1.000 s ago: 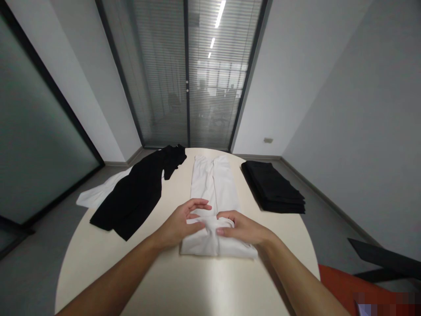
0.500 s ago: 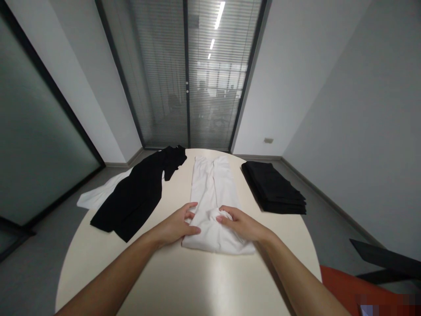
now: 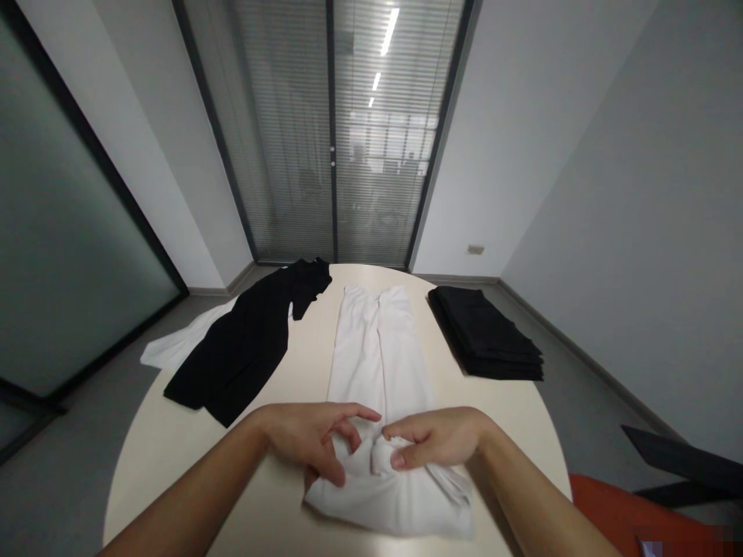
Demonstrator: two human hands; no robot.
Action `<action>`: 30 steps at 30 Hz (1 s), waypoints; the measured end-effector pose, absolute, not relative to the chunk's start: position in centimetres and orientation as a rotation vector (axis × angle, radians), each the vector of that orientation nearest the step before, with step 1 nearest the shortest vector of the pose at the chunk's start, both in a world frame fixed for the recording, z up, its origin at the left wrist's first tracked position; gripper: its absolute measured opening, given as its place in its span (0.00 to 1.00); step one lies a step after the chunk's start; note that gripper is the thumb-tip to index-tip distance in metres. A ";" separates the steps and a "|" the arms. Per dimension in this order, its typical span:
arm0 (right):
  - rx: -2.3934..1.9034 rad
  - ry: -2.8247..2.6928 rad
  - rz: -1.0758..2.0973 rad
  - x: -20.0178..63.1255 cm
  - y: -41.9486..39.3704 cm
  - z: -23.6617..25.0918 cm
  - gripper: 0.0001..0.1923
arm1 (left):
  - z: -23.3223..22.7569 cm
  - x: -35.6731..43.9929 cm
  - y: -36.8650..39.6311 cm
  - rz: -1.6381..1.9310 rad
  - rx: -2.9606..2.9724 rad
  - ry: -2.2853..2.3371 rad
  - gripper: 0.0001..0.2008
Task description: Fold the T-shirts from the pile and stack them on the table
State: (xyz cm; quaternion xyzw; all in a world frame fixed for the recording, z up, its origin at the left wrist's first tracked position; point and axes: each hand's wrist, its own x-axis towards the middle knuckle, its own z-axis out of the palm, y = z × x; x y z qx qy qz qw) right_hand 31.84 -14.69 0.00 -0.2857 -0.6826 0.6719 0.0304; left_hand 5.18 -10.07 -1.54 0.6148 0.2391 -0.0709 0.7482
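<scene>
White trousers (image 3: 361,340) lie lengthwise in the middle of the round table, waistband at the far end. Their near part is bunched and folded over on itself. With thumb and fingers, my right hand (image 3: 444,439) pinches a gathered bit of the white cloth. My left hand (image 3: 313,441) rests over the left side of the trousers, its fingers spread and the thumb apart from them, touching the fabric near the bunched part.
Black garments (image 3: 247,340) lie loosely at the left, over a white piece of cloth (image 3: 186,340) hanging past the table edge. A neat stack of folded black clothes (image 3: 484,336) sits at the right. An orange chair (image 3: 632,514) stands at the lower right of the table (image 3: 145,472).
Both hands have come nearer to me, and the trousers have slid the same way, so their lower edge is closer. The left hand has moved in beside the right one.
</scene>
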 end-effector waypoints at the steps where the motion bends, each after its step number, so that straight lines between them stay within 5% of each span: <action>1: -0.878 -2.078 2.079 31.8 -14.7 0.1 0.30 | -1.4 5.1 -10.0 -0.149 1.348 0.496 0.53; 11: -1.310 -2.094 1.147 33.0 -11.8 1.5 0.22 | -2.6 7.3 -8.2 0.921 1.422 0.846 0.30; 15: -1.383 -2.112 0.904 32.7 -9.4 0.7 0.22 | -5.0 8.7 -6.9 1.088 1.389 0.974 0.25; 23: -1.363 -2.155 0.860 32.7 -8.5 -3.6 0.23 | -7.3 8.7 -6.3 1.010 1.490 1.028 0.27; 30: -1.273 -2.089 1.193 32.4 -10.1 -2.7 0.26 | -5.6 7.8 -8.0 0.803 1.503 1.034 0.29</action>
